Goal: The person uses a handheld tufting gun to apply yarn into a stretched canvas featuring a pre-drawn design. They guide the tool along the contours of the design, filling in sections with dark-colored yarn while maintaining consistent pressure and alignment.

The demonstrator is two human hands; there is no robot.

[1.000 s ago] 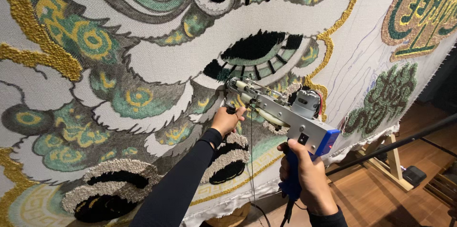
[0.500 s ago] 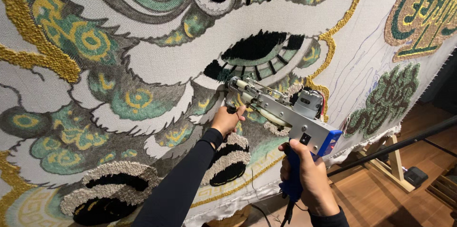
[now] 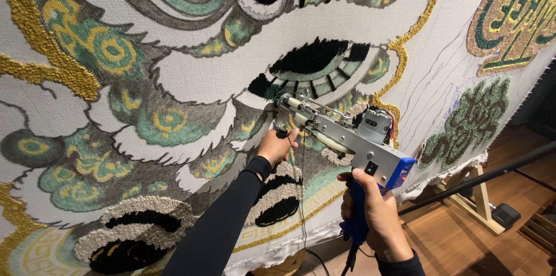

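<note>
A large tufted cloth (image 3: 191, 73) stands stretched upright before me, worked in green, yellow, white, grey and black swirls. Against it I press a silver tufting gun (image 3: 341, 131) with a blue handle, its tip at the cloth near a black and green patch. My right hand (image 3: 373, 212) grips the blue handle low at the right. My left hand (image 3: 278, 145), in a black sleeve, is closed around the gun's black front grip close to the tip. A thin yarn strand (image 3: 302, 195) hangs below the gun.
A wooden frame leg (image 3: 478, 198) and a dark bar (image 3: 480, 177) stand at the lower right over a wood floor. A small black box (image 3: 507, 215) lies on the floor there. Another green and gold tufted design (image 3: 515, 15) fills the cloth's upper right.
The gun and both hands have stayed nearly in place; the view has shifted very slightly.
</note>
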